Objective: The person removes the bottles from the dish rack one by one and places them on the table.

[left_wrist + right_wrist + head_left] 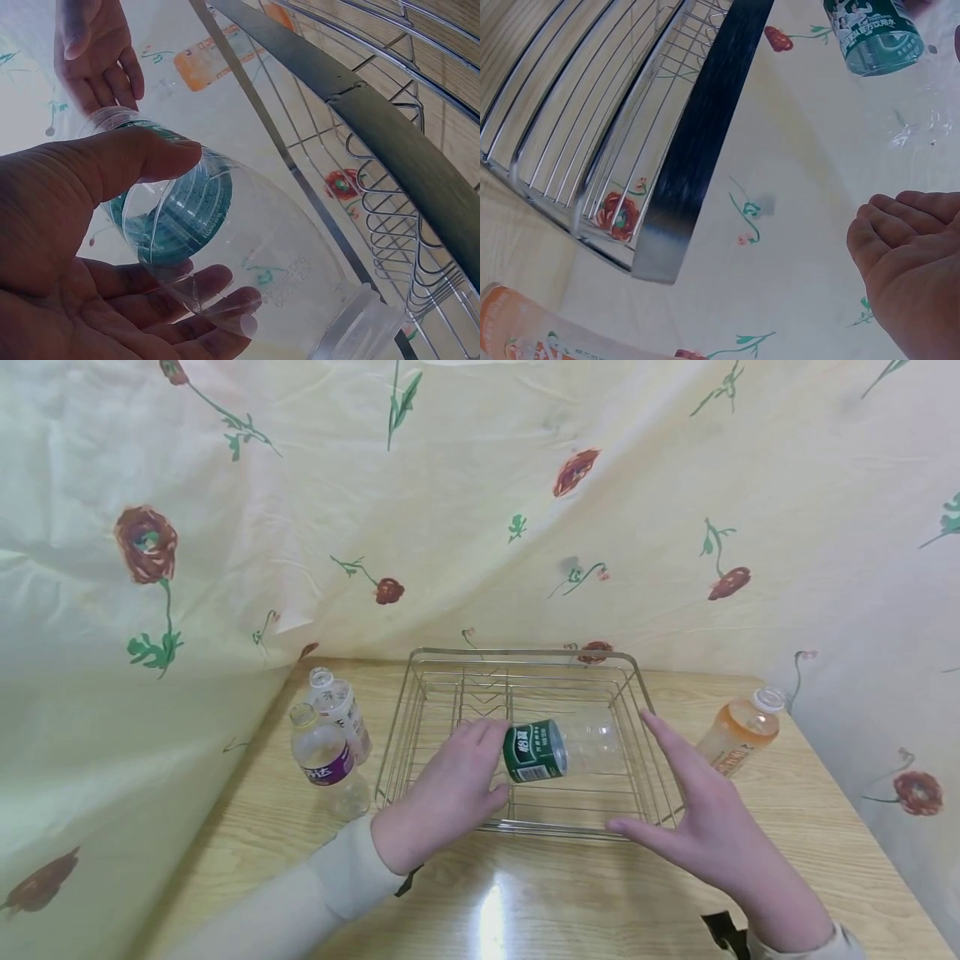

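My left hand point(453, 785) grips a clear plastic water bottle point(532, 752) with a green label, above a wire dish rack point(562, 828). In the left wrist view the thumb lies over the clear bottle point(277, 225) and the fingers are beneath it. The bottle is tilted on its side, its neck away from the right hand in that view. To the right, my right hand point(705, 814) is open, thumb and fingers spread, facing the bottle's end but apart from it. In the right wrist view that hand point(915, 255) holds nothing.
Two clear bottles stand left of the rack, one with a purple label point(330, 768) and one with a white label point(348, 714). A bottle with orange contents or label point(738, 731) stands at the right. Behind the wooden table point(450, 902) hangs a floral cloth point(465, 527).
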Tool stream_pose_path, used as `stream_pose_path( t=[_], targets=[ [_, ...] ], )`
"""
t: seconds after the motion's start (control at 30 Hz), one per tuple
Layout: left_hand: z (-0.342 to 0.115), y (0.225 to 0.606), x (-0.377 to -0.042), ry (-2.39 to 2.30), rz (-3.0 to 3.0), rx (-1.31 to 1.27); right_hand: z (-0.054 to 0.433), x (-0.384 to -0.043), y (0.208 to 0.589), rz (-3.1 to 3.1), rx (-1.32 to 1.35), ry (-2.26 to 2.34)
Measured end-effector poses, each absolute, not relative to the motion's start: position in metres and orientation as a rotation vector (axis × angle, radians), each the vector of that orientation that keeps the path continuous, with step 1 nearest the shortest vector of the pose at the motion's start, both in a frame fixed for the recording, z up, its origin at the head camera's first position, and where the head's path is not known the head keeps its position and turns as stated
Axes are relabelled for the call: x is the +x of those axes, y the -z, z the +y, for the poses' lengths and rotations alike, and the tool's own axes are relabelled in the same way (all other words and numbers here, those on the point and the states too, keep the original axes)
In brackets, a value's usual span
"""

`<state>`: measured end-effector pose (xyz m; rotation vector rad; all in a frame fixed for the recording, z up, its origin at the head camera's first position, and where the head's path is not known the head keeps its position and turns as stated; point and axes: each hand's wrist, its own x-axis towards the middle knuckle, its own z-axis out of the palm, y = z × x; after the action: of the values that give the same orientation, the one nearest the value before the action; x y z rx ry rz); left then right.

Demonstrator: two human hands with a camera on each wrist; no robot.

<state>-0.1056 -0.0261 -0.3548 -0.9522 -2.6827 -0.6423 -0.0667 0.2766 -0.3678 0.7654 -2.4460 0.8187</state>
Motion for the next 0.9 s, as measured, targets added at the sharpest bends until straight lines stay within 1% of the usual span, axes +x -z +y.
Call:
stream_pose_path(
  t=[0.47, 0.9],
  targets=[
    [-0.024, 0.355, -0.103, 0.554, -2.699, -0.944, 0.268, -0.067, 0.36, -2.437, 0.815, -0.804],
    [-0.023, 0.359, -0.104, 0.52, -2.678, -0.95, 0.26, -0.072, 0.36, -2.405, 0.851, -0.742]
  ],
)
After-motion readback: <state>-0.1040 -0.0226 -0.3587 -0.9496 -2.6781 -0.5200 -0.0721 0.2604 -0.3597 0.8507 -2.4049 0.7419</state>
